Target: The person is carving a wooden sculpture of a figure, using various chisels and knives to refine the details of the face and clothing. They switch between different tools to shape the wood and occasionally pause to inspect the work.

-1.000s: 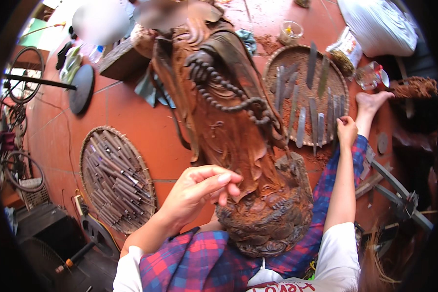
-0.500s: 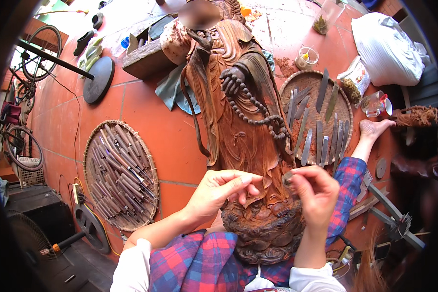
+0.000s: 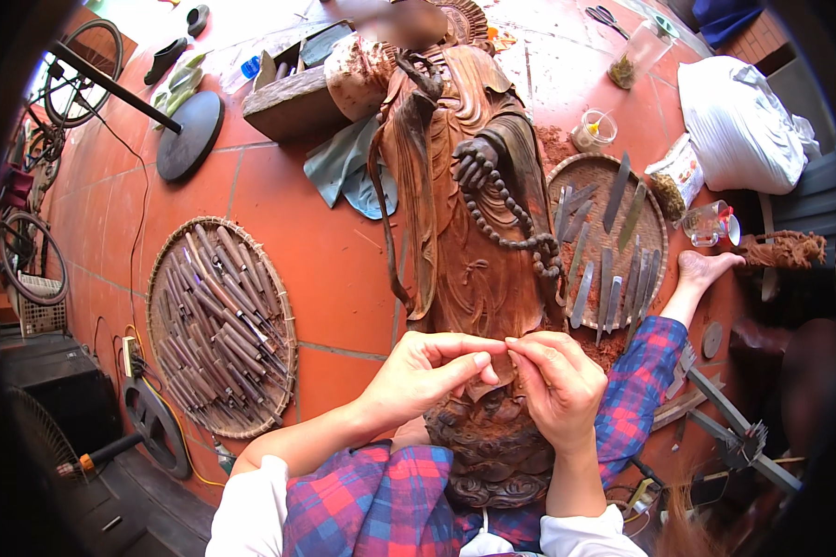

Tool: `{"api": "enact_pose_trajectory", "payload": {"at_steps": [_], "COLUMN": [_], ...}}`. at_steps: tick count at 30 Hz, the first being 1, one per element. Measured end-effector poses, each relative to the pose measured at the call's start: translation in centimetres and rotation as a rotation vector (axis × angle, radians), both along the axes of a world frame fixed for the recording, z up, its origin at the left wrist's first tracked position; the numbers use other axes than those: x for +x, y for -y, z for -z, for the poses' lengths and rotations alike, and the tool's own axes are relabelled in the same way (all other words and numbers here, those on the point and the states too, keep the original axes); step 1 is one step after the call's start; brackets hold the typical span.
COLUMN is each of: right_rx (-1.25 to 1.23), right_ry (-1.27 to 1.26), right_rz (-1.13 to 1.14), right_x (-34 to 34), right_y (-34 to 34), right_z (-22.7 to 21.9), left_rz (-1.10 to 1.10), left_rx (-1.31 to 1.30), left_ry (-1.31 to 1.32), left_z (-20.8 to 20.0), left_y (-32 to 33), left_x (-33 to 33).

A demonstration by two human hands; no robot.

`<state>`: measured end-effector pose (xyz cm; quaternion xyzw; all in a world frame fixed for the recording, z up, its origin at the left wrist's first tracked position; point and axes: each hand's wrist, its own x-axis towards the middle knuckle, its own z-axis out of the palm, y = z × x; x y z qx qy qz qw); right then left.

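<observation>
Above the statue's near end, we hold our left hand (image 3: 429,373) and right hand (image 3: 564,382) fingertip to fingertip, both pinching; we cannot tell whether anything small is grasped. The carved wooden statue (image 3: 476,274) is mid-scene, between a left woven tray (image 3: 175,257) and a right woven tray (image 3: 596,229).

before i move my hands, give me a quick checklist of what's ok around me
1. Hands together: ok, left hand and right hand appear to meet at the fingertips.
2. Anything in the pinch: cannot tell, the fingers hide it.
3. Statue steady: cannot tell, its underside is hidden.
4. Flat blades within the right tray: not ok, one tip overlaps the far rim.
5. Rod-like tools gathered in the left tray: ok.
6. Bare foot apart from the blades: ok, outside the tray.
</observation>
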<state>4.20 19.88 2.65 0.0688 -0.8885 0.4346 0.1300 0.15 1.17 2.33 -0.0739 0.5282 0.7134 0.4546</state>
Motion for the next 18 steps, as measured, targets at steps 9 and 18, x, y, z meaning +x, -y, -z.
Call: {"api": "enact_pose_trajectory", "payload": {"at_steps": [9, 18], "right_rx": [-0.108, -0.659], "right_ry": [0.096, 0.237], "right_rz": [0.015, 0.219], "right_x": [0.1, 0.5], "right_y": [0.2, 0.3], "right_z": [-0.4, 1.2], "left_rz": [-0.06, -0.021], "left_rx": [0.102, 0.702], "left_ry": [-0.346, 0.412], "left_z": [2.4, 2.1], "left_y": [0.0, 0.5], "left_x": [1.5, -0.1]}}
